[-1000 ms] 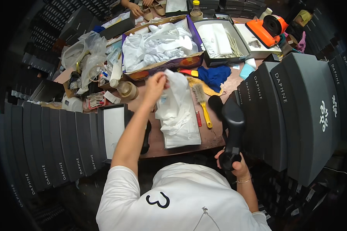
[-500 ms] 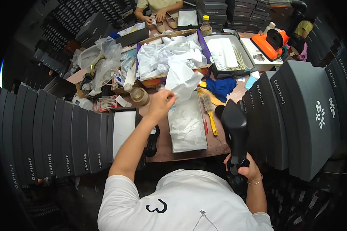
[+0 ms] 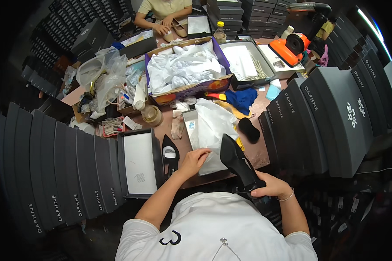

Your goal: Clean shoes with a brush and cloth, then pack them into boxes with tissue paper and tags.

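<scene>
My right hand (image 3: 272,186) grips a black pointed-toe heeled shoe (image 3: 234,155) by its heel end, with the dark sole toward me and the toe pointing away. With closed fingers my left hand (image 3: 195,162) pinches the near edge of a sheet of white tissue paper (image 3: 215,119). That sheet lies spread over a shallow open box (image 3: 190,116) and hides most of it. Left of the box, a second black pointed shoe (image 3: 170,153) rests on the table with white stuffing inside. A black oval pad (image 3: 249,131) lies right of the sheet.
Grey shoe boxes (image 3: 65,169) stand in rows on the left, more (image 3: 335,117) on the right. Beside the left row sits an open box (image 3: 139,163). Farther back are a carton of crumpled tissue (image 3: 185,69), a blue cloth (image 3: 244,100), a jar (image 3: 151,115) and a seated co-worker (image 3: 165,15).
The tissue sheet came down from the air onto the box, with my left hand moving nearer. My right hand swung the shoe leftward, beside the sheet.
</scene>
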`<state>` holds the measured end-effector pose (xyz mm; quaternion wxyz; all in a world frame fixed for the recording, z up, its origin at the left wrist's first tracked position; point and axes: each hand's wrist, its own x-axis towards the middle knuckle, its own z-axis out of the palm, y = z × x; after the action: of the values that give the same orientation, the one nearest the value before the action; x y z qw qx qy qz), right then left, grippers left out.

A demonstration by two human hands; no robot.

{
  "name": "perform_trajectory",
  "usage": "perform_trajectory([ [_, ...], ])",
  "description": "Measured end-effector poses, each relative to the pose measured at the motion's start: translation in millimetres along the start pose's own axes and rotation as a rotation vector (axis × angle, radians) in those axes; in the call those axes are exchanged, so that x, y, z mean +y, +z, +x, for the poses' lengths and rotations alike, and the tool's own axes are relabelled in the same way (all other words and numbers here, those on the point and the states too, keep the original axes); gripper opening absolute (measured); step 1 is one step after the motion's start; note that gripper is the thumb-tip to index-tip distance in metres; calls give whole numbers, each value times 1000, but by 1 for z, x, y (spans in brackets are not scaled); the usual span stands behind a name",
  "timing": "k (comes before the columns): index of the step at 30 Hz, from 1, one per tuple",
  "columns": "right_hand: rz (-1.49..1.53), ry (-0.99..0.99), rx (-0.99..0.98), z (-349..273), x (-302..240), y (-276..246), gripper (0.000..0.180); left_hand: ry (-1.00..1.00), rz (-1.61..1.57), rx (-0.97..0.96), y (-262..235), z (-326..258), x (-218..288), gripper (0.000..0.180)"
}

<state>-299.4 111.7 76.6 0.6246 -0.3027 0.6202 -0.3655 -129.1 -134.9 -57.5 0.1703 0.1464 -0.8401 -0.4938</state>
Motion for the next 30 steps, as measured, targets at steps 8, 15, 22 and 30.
perform_trajectory([
  [8,99,-17,143,-25,51,15,75,119,251,-63,15,54,27,35],
  [15,141,-75,172,-36,46,24,68,-128,216,-393,28,84,-15,17],
  [22,110,-195,-6,-16,15,3,69,-69,-142,60,1,86,40,18],
  [30,56,-75,151,-5,-13,-8,63,105,190,132,-42,99,56,19],
])
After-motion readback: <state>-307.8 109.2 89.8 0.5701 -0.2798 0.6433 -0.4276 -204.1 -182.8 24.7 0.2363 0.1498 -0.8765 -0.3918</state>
